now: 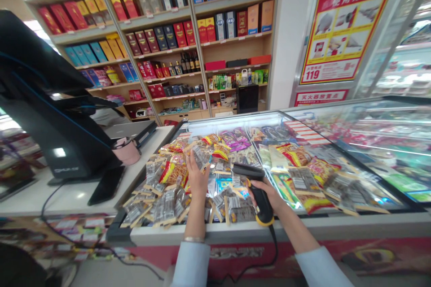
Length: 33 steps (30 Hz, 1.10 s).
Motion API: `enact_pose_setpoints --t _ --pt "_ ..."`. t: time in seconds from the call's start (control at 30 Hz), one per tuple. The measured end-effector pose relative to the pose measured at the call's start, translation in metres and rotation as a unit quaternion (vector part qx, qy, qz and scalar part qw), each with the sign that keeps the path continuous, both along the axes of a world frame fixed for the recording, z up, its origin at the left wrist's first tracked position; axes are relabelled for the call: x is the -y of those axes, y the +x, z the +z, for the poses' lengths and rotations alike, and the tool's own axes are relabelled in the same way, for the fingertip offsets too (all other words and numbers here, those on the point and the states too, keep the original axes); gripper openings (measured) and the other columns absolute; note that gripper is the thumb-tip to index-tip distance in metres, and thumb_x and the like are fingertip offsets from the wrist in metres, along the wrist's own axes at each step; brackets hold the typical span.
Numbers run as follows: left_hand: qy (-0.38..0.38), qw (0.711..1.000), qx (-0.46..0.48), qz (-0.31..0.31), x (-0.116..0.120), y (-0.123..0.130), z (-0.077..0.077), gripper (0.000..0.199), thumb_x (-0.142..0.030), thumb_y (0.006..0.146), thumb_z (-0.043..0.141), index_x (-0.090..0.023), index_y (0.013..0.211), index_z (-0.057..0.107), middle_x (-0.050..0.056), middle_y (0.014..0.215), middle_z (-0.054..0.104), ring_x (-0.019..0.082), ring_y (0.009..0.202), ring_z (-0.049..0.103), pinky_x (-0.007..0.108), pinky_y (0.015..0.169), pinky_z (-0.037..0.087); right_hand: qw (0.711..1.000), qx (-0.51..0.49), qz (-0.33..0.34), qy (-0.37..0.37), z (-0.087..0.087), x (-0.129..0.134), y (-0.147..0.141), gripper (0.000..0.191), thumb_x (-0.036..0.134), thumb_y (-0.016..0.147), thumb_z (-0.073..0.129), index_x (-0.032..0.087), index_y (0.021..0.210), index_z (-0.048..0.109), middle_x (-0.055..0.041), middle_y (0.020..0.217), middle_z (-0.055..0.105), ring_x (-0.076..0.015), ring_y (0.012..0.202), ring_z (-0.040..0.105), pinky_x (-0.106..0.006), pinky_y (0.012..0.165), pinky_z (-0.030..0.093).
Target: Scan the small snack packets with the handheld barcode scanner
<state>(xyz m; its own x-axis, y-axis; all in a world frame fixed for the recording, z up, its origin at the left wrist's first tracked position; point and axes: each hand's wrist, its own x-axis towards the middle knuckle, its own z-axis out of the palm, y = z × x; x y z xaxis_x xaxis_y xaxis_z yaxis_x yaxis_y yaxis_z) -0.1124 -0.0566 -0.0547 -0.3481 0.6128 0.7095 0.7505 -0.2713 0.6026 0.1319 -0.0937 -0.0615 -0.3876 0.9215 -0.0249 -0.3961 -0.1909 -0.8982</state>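
Observation:
My right hand is wrapped round a black and yellow barcode scanner, whose head points left over the heaped snack packets. My left hand is raised over the heap with its fingers pointing away from me. A clear snack packet with a printed label shows between its fingers and thumb. Around the hands lie more clear packets with tan edges, along with red and yellow snack bags. To the right of the scanner, another labelled packet rests on a red and yellow bag.
The packets lie on a glass-topped freezer. On the left counter stand a black monitor, a phone and a pink cup. The scanner's cable hangs down the front. Stocked shelves line the back wall.

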Motion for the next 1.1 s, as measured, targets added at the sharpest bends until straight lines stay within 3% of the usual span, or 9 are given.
enact_pose_setpoints --t 0.37,0.53,0.67,0.77,0.93,1.1 --pt "-0.017 0.999 -0.031 -0.012 0.001 0.005 -0.001 0.077 -0.036 0.081 0.063 -0.023 0.146 0.024 0.02 0.154 0.024 0.031 0.142 0.027 0.046 0.104 0.043 1.0 -0.006 -0.018 -0.003 0.005 0.002 -0.003 0.029 0.043 0.068 0.068 0.016 0.075 0.058 0.0014 0.048 0.058 -0.0111 0.035 0.052 -0.02 0.034 0.04" --pt "-0.012 0.998 -0.044 -0.035 0.017 0.021 0.024 0.077 -0.034 0.082 0.061 -0.022 0.147 0.023 0.02 0.152 0.026 0.033 0.141 0.027 0.05 0.105 0.041 0.996 -0.048 -0.072 0.0 0.022 0.008 0.011 0.028 0.043 0.069 0.067 0.017 0.073 0.058 0.0016 0.048 0.058 -0.0113 0.035 0.052 -0.02 0.033 0.039" --pt "-0.021 0.994 -0.033 -0.104 0.03 0.065 0.044 0.082 -0.029 0.078 0.066 -0.026 0.148 0.022 0.016 0.152 0.027 0.029 0.142 0.027 0.046 0.111 0.033 0.985 -0.079 -0.156 0.002 0.047 0.015 0.055 0.025 0.04 0.07 0.067 0.018 0.073 0.059 0.0022 0.048 0.057 -0.0102 0.035 0.05 -0.02 0.034 0.04" --pt "-0.057 0.98 -0.001 -0.188 0.027 0.117 0.038 0.087 -0.032 0.072 0.072 -0.023 0.146 0.026 0.017 0.148 0.034 0.03 0.14 0.03 0.045 0.112 0.031 0.972 -0.093 -0.217 0.016 0.054 0.018 0.1 0.024 0.041 0.072 0.066 0.019 0.073 0.059 0.0017 0.048 0.056 -0.0108 0.035 0.049 -0.021 0.033 0.039" --pt "-0.166 0.954 0.098 -0.231 -0.002 0.191 0.014 0.091 -0.04 0.066 0.076 -0.015 0.142 0.032 0.022 0.143 0.039 0.035 0.137 0.034 0.049 0.111 0.028 0.959 -0.094 -0.269 0.012 0.041 0.02 0.171 0.029 0.045 0.07 0.065 0.019 0.063 0.056 -0.0001 0.047 0.056 -0.0122 0.035 0.049 -0.023 0.032 0.041" --pt "-0.224 0.946 0.127 -0.196 -0.034 0.228 0.004 0.094 -0.022 0.064 0.075 -0.01 0.143 0.026 0.029 0.15 0.022 0.036 0.14 0.027 0.046 0.112 0.026 0.931 -0.128 -0.341 0.023 0.022 0.02 0.219 0.028 0.043 0.062 0.071 0.019 0.07 0.06 0.002 0.049 0.056 -0.0117 0.038 0.051 -0.021 0.034 0.042"
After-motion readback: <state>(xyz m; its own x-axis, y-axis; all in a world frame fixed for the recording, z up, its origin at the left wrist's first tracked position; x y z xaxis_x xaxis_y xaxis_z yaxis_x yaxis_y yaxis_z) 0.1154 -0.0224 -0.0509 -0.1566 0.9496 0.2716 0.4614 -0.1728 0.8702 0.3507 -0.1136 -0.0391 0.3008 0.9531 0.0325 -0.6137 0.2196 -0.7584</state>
